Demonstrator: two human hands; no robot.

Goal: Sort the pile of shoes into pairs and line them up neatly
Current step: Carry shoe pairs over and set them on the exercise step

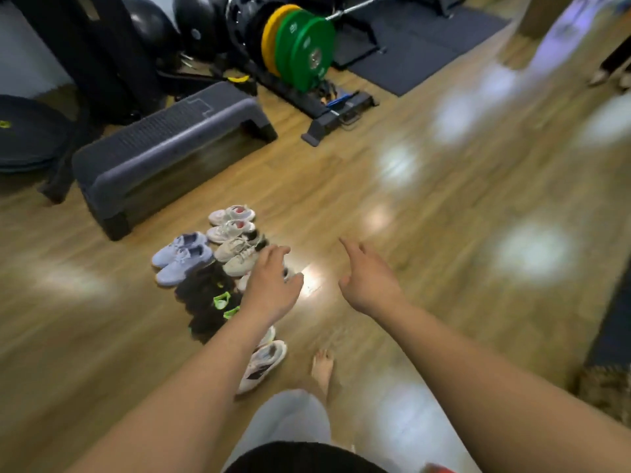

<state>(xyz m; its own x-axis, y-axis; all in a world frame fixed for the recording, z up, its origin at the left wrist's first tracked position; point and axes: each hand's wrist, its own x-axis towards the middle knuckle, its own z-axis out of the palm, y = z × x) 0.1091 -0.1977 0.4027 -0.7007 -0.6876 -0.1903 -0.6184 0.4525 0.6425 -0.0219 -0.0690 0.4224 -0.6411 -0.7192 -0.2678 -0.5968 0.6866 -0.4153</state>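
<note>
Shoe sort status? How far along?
Done: white-red pair, beige pair, black pair and white-black pair stand paired in one row. In hand: nothing; left hand over the row, right hand empty. Left: lilac pair sits beside the row, probably needs lining up.

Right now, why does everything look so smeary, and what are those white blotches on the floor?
Head view: motion blur smears nearly the whole frame, worst on the black shoes, whose outlines dissolve. Head view: the white blotches on the floor are glare, probably lamps reflected in the glossy wood. Head view: the green plates look sharpest, and the wide lens seems to bend lines near the edges.
</note>
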